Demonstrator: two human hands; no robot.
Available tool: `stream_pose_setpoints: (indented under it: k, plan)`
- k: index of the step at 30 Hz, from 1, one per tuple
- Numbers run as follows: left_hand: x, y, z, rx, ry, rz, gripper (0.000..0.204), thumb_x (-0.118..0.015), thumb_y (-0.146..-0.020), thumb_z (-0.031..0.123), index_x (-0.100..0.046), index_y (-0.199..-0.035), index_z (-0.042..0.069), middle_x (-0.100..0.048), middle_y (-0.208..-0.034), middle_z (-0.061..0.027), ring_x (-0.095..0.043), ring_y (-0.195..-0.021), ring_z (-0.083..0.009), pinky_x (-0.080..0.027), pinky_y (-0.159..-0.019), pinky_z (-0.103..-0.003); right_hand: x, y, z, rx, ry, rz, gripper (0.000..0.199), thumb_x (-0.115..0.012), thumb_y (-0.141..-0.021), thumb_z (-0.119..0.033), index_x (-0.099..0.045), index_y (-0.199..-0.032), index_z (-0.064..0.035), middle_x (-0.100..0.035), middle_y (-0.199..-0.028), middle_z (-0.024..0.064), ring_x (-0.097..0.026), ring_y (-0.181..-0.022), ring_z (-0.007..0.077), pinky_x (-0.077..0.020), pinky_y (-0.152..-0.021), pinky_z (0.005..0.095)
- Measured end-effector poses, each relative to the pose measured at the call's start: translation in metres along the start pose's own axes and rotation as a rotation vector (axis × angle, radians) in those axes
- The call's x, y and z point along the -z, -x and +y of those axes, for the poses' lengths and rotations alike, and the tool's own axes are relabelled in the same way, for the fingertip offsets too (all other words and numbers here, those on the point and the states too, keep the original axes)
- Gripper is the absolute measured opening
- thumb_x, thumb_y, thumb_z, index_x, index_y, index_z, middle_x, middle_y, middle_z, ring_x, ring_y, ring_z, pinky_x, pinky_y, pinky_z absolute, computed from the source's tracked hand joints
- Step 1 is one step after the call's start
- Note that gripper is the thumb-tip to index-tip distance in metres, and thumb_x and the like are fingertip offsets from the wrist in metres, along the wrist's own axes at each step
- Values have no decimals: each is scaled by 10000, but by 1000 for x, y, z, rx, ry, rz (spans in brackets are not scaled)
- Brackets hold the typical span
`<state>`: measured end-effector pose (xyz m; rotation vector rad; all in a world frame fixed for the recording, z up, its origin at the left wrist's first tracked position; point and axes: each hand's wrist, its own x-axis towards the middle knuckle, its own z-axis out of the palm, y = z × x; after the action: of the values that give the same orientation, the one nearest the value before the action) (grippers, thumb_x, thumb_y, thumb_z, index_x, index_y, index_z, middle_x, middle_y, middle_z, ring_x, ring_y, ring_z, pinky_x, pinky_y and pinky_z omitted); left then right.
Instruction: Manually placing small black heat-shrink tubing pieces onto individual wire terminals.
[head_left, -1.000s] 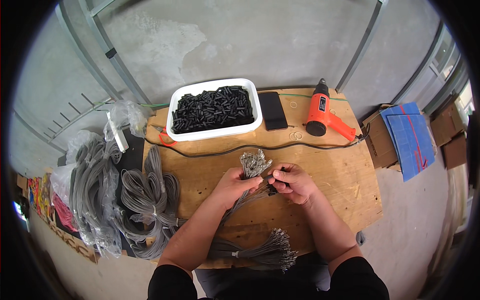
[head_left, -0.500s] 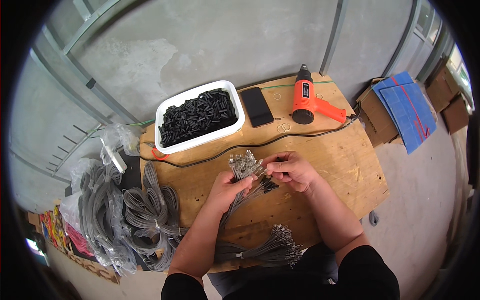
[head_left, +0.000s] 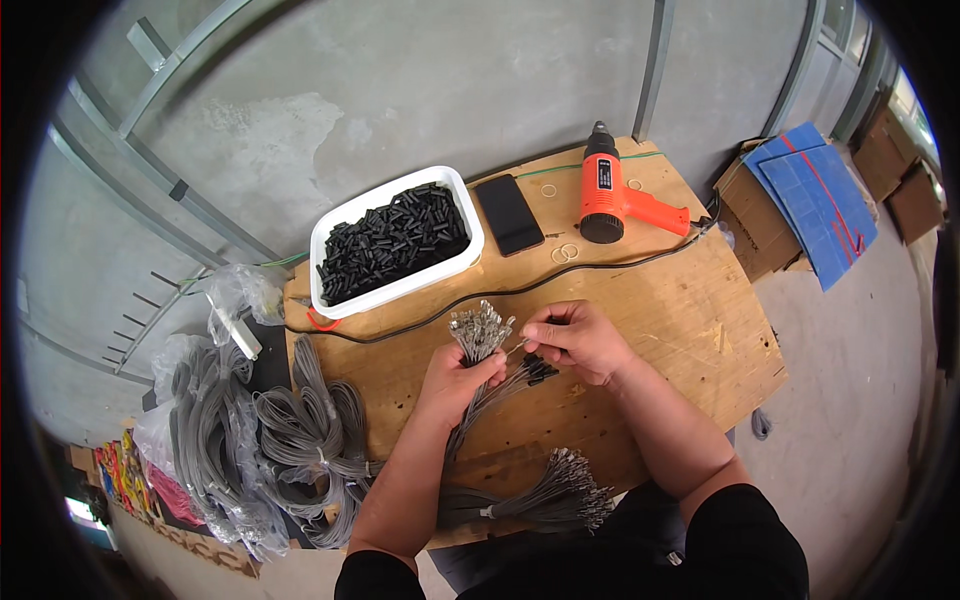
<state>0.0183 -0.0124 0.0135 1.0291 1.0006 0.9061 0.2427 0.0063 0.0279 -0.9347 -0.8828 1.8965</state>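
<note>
My left hand (head_left: 460, 382) is closed around a bundle of thin grey cables (head_left: 480, 332), whose bare metal ends fan out above my thumb. Just to its right, the thumb and forefinger of my right hand (head_left: 582, 345) pinch the end of a single cable. Something small and dark shows among the right fingers, too hidden to name. Below the right fingers, several cables end in black sleeves (head_left: 540, 370). Another tied bundle of grey cables (head_left: 535, 503) lies at the table's near edge, its metal ends pointing right.
A white tub (head_left: 472, 255) of short black tubes (head_left: 395, 240) stands behind my hands. Beside it lie a dark phone (head_left: 510, 215), an orange heat gun (head_left: 603, 195) and pale rings (head_left: 565, 253). A black cord (head_left: 510, 292) crosses the wooden table (head_left: 680, 340). Coiled grey cables (head_left: 305, 420) lie left.
The view has shifted slightly. My right fingertips have moved a little with the pinched cable end, beside the bundle. My left hand keeps its hold.
</note>
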Motion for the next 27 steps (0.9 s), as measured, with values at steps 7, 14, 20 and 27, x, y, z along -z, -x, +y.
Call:
stream_pose_setpoints:
  k: [7, 14, 20, 27]
  plan:
    - [4, -2, -2, -17, -12, -22, 121, -716, -894, 73, -670, -974, -5, -671, -824, -56, -615, -730, -131, -507, -686, -275, -8, -1, 5, 34, 85, 56, 84, -723, -900, -64, -677, -925, 1, -670, -792, 62, -480, -559, 53, -337, -461, 189]
    - [-1, -3, -3, -79, -29, -17, 95, -719, -897, 81, -688, -880, -7, -672, -779, -26, -599, -692, -85, -474, -634, -242, -9, -2, 9, 16, 133, 1, 93, -716, -908, -83, -675, -943, -7, -667, -777, 46, -473, -556, 50, -327, -456, 189]
    - [1, -4, -3, -43, -38, 60, 127, -719, -903, 103, -684, -882, -17, -673, -760, -42, -603, -660, -96, -480, -611, -245, 4, -5, -7, -54, -470, 45, 302, -484, -1026, -228, -609, -1125, 29, -620, -950, 111, -502, -673, 104, -358, -463, 197]
    - [0, -3, 0, -18, -6, 77, 131, -711, -907, 102, -671, -887, -21, -662, -747, -46, -597, -655, -106, -474, -609, -253, 22, -9, -5, 36, -573, 76, 255, -422, -1031, -114, -535, -1218, 18, -579, -983, 108, -483, -712, 117, -360, -473, 187]
